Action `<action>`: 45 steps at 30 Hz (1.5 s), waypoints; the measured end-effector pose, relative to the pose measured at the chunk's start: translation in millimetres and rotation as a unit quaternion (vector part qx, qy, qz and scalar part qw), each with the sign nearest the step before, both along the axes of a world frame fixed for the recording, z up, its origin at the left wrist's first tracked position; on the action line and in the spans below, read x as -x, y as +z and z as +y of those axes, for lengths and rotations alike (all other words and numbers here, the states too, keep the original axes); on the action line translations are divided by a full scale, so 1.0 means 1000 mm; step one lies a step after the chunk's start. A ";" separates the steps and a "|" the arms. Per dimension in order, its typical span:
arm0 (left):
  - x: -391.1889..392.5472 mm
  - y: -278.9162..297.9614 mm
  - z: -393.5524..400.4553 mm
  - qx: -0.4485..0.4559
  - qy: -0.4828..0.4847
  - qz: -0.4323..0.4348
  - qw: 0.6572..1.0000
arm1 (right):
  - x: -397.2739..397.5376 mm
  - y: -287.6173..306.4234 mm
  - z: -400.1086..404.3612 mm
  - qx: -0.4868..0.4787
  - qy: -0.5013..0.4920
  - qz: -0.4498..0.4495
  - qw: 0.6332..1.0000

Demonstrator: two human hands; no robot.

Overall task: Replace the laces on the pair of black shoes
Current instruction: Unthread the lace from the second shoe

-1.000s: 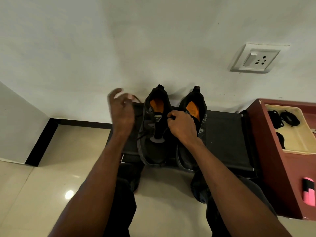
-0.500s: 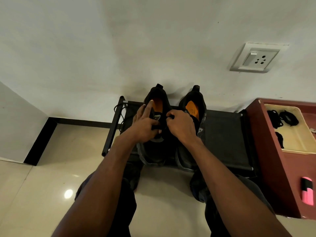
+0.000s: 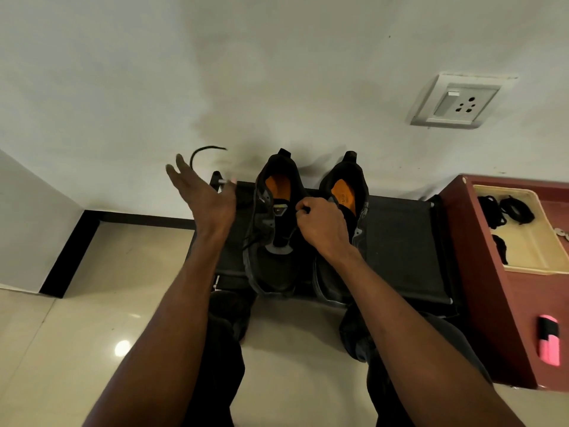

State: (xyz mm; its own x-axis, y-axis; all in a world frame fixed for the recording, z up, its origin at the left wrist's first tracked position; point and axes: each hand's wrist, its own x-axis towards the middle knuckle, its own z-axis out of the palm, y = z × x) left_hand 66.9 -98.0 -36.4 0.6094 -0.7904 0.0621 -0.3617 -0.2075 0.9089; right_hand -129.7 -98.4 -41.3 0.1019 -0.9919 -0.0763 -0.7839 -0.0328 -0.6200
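Open rack top [image 3: 400, 241] right of the shoes [image 3: 343, 192]; wall [image 3: 277, 87] behind, red cabinet [image 3: 486, 272] blocks farther right.

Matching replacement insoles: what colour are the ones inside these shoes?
Orange insoles, in the head view.

Left hand [image 3: 205, 201] motion-blurred, grip on lace [image 3: 204, 151] unclear. Right hand [image 3: 323, 226] hides right shoe [image 3: 349, 192] eyelets. Wooden cabinet [image 3: 492, 272] and tray [image 3: 523, 229] cut by right edge.
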 end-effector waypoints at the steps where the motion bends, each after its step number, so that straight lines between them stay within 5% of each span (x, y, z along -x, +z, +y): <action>1: 0.003 -0.003 0.001 -0.034 -0.021 -0.037 0.999 | -0.001 0.001 0.001 0.002 0.000 0.002 1.000; 9: 0.039 -0.005 0.011 -0.189 -0.173 -0.219 0.941 | -0.019 0.004 0.014 0.012 0.037 0.044 0.998; 19: 0.010 -0.002 0.013 -0.197 -0.166 -0.118 0.959 | -0.003 0.005 0.006 -0.029 -0.027 0.016 0.999; 24: 0.010 -0.005 0.013 -0.234 -0.242 0.045 0.941 | -0.006 0.002 0.005 -0.023 -0.023 0.000 0.999; 29: 0.013 -0.008 0.010 -0.234 -0.277 0.028 0.932 | -0.023 -0.001 0.013 0.130 0.076 0.107 0.983; 35: 0.014 -0.009 0.004 -0.232 -0.273 -0.060 0.932 | -0.033 -0.005 0.024 0.064 0.198 0.190 0.959; 40: 0.013 -0.007 0.004 -0.237 -0.273 -0.088 0.928 | -0.034 -0.009 0.028 0.161 0.127 0.179 0.962; 45: 0.013 -0.003 0.006 -0.230 -0.260 -0.104 0.932 | -0.020 0.006 0.018 0.169 -0.114 0.090 0.975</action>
State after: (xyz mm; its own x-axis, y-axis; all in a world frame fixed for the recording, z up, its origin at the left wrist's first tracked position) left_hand 53.7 -91.6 -39.6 0.1489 -0.9477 -0.2825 -0.6809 -0.3054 0.6656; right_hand -109.2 -79.9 -35.5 -0.1087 -0.9590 0.2619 -0.8893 -0.0239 -0.4566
